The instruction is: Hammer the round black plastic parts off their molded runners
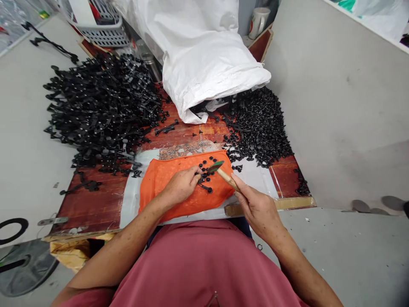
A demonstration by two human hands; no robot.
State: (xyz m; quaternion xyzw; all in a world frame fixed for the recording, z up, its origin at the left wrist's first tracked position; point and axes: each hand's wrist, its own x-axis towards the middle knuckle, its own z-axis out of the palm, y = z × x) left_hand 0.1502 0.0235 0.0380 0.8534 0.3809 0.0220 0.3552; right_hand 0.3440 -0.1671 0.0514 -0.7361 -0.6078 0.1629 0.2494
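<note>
An orange cloth [166, 179] lies on the low wooden board in front of me, with several small black round parts [204, 164] scattered on it. My left hand [180, 185] rests on the cloth, its fingers pinched on a small black part [202, 182]. My right hand [255, 207] grips the wooden handle of a small hammer [220, 169], whose dark green head hovers just above the pinched part.
A big heap of black strip-like parts [102, 106] covers the board's left side. A heap of small black round parts [258, 125] lies at the right. A white sack [204, 55] lies at the back, with a plastic basket [102, 25] and a mug [258, 21] behind.
</note>
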